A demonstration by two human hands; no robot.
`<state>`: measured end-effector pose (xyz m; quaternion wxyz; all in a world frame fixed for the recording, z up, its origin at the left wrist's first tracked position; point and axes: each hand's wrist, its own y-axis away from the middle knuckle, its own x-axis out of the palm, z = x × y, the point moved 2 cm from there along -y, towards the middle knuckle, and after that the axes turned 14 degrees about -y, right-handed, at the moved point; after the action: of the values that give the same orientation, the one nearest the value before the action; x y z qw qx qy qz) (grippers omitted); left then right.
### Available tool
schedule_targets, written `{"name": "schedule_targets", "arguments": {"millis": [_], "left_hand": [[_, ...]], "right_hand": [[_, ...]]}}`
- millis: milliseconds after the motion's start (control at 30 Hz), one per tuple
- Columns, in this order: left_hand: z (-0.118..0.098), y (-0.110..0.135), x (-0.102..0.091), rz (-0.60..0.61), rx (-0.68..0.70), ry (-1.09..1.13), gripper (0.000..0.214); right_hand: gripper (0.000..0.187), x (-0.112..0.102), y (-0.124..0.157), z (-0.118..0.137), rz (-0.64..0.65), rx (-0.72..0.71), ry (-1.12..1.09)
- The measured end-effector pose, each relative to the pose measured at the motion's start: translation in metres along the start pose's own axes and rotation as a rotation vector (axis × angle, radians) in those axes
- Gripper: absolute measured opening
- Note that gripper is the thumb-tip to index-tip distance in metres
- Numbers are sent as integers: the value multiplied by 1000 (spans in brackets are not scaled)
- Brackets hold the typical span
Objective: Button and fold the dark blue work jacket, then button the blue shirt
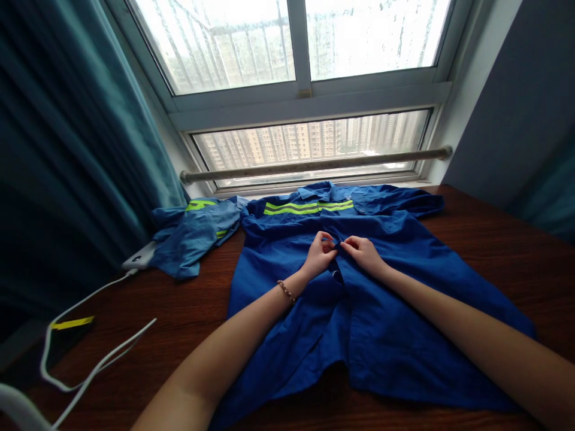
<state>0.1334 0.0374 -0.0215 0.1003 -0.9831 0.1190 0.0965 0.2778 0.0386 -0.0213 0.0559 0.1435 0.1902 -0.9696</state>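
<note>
A blue work shirt [413,299] with yellow-green and grey reflective bands across the chest lies spread on the table, collar toward the window. Halfway down its front opening, my left hand [321,252] pinches one edge of the placket, a beaded bracelet at the wrist. Close beside it, my right hand [363,254] has thumb and finger closed on the other edge. The two front edges meet between my fingertips; any button there is too small to make out. Below my hands the front hangs apart toward the hem.
The dark wooden table [193,317] bears a white power strip [140,256] partly under the left sleeve [179,239]. Its white cable [96,292] loops over the left side, near a yellow strip [72,324]. Behind are a metal rail [314,166] and window; a teal curtain [90,120] hangs left.
</note>
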Motion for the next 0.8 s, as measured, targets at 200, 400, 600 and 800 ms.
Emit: {"name": "schedule_targets", "arguments": {"millis": [200, 400, 600, 800], "left_hand": [[-1, 0, 0, 48, 4, -18, 32], [-5, 0, 1, 87, 18, -39, 32], [-5, -1, 1, 74, -1, -30, 35], [2, -5, 0, -23, -108, 53, 40]], "right_hand": [[24, 2, -6, -9, 108, -38, 61], [21, 3, -5, -10, 128, -61, 104], [18, 5, 6, 7, 132, -214, 340], [17, 12, 16, 32, 241, -537, 889]]}}
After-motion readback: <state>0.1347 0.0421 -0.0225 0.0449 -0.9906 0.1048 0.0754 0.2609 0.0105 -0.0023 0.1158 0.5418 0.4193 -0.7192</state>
